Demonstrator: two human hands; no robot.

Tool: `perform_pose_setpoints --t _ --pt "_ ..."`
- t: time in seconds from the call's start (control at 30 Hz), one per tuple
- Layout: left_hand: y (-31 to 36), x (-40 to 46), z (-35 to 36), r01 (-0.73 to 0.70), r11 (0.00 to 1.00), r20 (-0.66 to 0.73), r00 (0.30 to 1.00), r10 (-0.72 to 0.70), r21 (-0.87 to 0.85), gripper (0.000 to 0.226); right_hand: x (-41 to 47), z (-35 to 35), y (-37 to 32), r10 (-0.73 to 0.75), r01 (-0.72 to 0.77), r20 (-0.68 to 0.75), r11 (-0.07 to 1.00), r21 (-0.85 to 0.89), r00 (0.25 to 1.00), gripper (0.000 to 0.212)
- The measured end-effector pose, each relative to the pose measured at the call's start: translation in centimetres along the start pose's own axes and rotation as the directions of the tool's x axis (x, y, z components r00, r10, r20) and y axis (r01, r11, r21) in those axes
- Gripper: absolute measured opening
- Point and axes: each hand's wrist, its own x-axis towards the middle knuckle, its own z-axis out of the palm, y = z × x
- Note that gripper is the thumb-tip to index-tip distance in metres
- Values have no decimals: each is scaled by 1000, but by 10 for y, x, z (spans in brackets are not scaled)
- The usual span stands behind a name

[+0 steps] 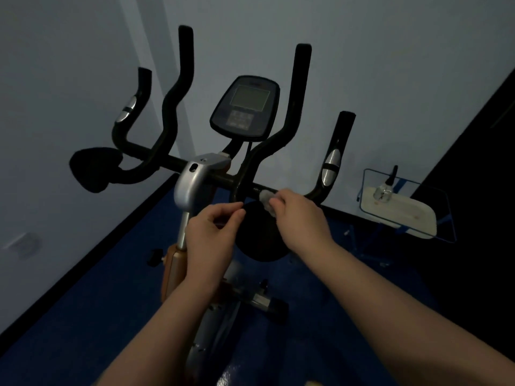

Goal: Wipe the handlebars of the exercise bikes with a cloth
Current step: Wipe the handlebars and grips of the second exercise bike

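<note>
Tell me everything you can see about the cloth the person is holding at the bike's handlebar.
The cloth is a small, pale grey-white, fuzzy-looking wad, bunched up rather than spread flat. Only a little shows, poking out past the fingers of the right hand, which grips it. It sits against the black crossbar of the handlebar, right of the centre post. The left hand is close by but not touching it.

- Handlebars: black, matt, foam-like padding; shiny silver metal sensor plates on the outer grips.
- Cloth: pale, fuzzy fabric.
- Stem clamp: smooth brushed silver metal.
- Console: dark plastic with a dull grey screen.
- Floor: blue, slightly glossy.
</note>
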Motion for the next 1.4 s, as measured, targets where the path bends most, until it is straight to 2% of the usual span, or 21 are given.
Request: perform_pose_setpoints --t 0.1,0.17,0.23,0.37,0.43,0.57,0.67,0.7,0.77,0.87,0.93,1.0,1.07,1.13,1.23,1.33,1.4 --pt "-2 -7 1 8 1000 -12 1000 -8 -7 14 -36 6 7 19 -9 -89 994 112 996 25" --pt "-3 -10 0 1 1000 -12 1000 -1 -10 14 -62 3 11 59 -44 -73 981 191 996 25" --pt "-5 -8 -1 2 1000 0 1000 -2 -9 15 -69 -6 16 48 -37 -54 982 185 997 22" --pt "-4 1 -2 10 1000 37 999 -9 -18 14 -35 -26 16 -184 231 -228 952 201 956 10" --pt "-3 1 -3 25 999 43 999 -23 -37 15 -15 -18 12 -316 333 -159 938 92 935 16" --pt "-1 0 -6 68 993 94 994 -58 -101 17 -29 -4 23 -472 467 -80 881 -77 878 16" --pt "-1 2 -8 102 982 122 989 -83 -156 19 -23 -23 21 -546 552 83 827 -106 834 15" --pt "-1 2 -9 106 980 132 988 -84 -170 19 -15 -27 13 -529 535 93 841 -78 844 16" --pt "-2 3 -10 124 971 163 982 -91 -206 20 -4 -20 -3 -495 495 21 869 -10 869 17" --pt "-2 1 -13 235 925 223 960 -171 -300 20 -12 3 -11 -490 485 -69 871 -81 869 18" --pt "-6 2 -15 341 861 258 932 -256 -377 22 -24 4 -5 -575 570 40 797 -201 817 16" --pt "-9 3 -17 380 833 255 920 -296 -403 23 -29 -10 -4 -637 697 286 678 -234 716 15" --pt "-9 1 -16 360 851 234 929 -288 -383 23 -21 -24 -2 -597 729 444 643 -234 668 19" --pt "-6 -3 -14 298 891 202 949 -240 -342 22 -14 -26 -2 -587 688 372 678 -260 719 20" --pt "-2 -11 -8 190 946 115 980 -165 -261 20 -22 -16 -2 -561 589 179 763 -267 808 17" --pt "-3 -16 -1 105 981 20 995 -103 -162 16 -33 -14 7 -599 652 266 731 -201 755 16" --pt "-5 -15 6 30 997 -16 999 -31 -71 14 -28 -35 12 -547 586 323 810 -32 773 14"
